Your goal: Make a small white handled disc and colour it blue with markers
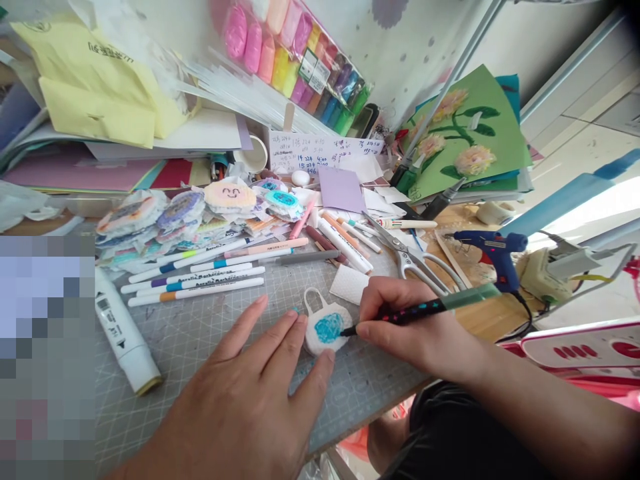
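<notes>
A small white bag-shaped piece [311, 338] with a loop handle lies on the grey cutting mat [200, 333]. A blue scribbled patch [329, 328] covers its middle. My left hand [265, 380] is spread flat on the mat, its fingertips touching the piece's left and lower edges. In my right hand [405, 333] is a black pen [413, 312] with coloured spots and a green end, gripped between thumb and fingers. The pen's tip meets the right side of the blue patch. Just behind the piece lies a folded white tissue [349, 285].
Several acrylic markers [195, 288] lie behind my left hand, and a thick white marker [125, 337] to its left. Scissors [407, 257] and a blue glue gun [493, 250] are at the right. Decorated padded pieces [230, 195] pile up at the back.
</notes>
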Motion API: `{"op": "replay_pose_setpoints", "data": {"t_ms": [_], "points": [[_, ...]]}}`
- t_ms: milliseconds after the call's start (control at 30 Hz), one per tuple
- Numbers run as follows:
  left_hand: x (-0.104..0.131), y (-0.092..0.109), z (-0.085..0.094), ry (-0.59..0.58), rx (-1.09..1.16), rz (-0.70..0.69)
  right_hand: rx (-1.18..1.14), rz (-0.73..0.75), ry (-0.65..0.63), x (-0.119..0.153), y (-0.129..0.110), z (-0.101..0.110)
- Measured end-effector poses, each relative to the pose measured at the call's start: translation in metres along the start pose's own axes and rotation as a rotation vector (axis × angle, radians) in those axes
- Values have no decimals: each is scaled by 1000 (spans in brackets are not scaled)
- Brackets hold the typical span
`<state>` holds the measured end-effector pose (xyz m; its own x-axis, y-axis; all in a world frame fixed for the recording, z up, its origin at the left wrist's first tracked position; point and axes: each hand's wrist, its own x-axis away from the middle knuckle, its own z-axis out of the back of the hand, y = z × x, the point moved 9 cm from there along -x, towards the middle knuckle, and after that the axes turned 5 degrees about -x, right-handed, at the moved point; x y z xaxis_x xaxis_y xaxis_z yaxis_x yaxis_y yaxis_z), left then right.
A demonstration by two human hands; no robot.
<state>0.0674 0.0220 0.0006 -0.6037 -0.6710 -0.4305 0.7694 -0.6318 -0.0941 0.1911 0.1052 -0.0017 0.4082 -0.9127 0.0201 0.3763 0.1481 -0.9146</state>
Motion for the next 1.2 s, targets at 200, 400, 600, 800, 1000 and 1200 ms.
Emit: {"op": "replay_pose_setpoints", "data": {"t_ms": [200,400,600,800,1000,1200], "points": [[0,2,4,-9,5,5,26,-3,38,-3,2,4],[-2,4,6,1,-8,-16,36,54,73,-3,-3,7],[-2,0,0,-21,14,-12,65,57,34,-1,-6,3],[0,0,0,-12,14,3,54,76,79,-1,-7,7],[0,0,2,-6,4,-10,89,73,24,-2,-9,2],[-4,0,3,10,10,-14,71,59,13,2,-13,-2]]}}
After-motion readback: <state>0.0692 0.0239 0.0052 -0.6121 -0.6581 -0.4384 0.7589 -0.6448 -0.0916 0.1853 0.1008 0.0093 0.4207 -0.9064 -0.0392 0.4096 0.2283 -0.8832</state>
